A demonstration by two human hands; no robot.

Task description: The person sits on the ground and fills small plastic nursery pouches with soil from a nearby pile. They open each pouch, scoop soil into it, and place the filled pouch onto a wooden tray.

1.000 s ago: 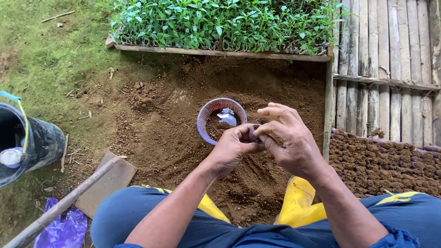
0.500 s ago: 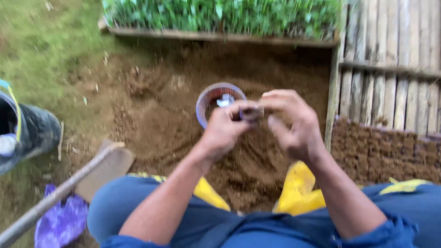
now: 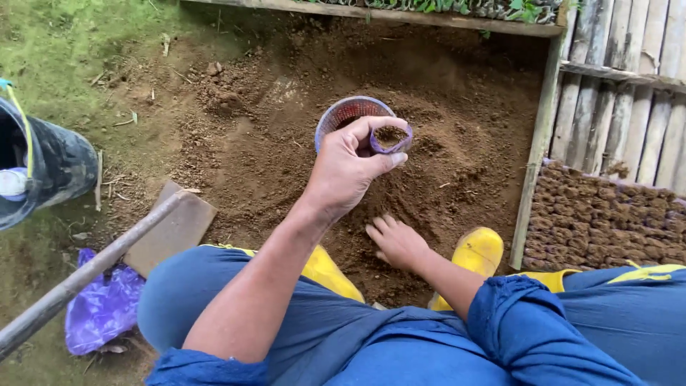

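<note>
My left hand (image 3: 351,166) is raised over the soil pile (image 3: 436,164) and grips a small plastic seedling bag (image 3: 390,138) with its mouth open and brown soil inside. Just behind my fingers a round plastic container (image 3: 341,114) with a reddish inside sits in the soil. My right hand (image 3: 396,241) is down on the loose soil between my yellow boots (image 3: 477,251), fingers spread and dug into the dirt, holding nothing that I can see.
A wooden frame (image 3: 537,143) borders the soil on the right, with rows of soil-filled bags (image 3: 600,221) beyond it. A black bucket (image 3: 43,164) stands at left. A long-handled hoe (image 3: 121,250) and a purple plastic bag (image 3: 103,307) lie by my left knee.
Both hands were together working the small bag in front of the container. Now my right hand has dropped to the soil while my left alone holds the bag up.
</note>
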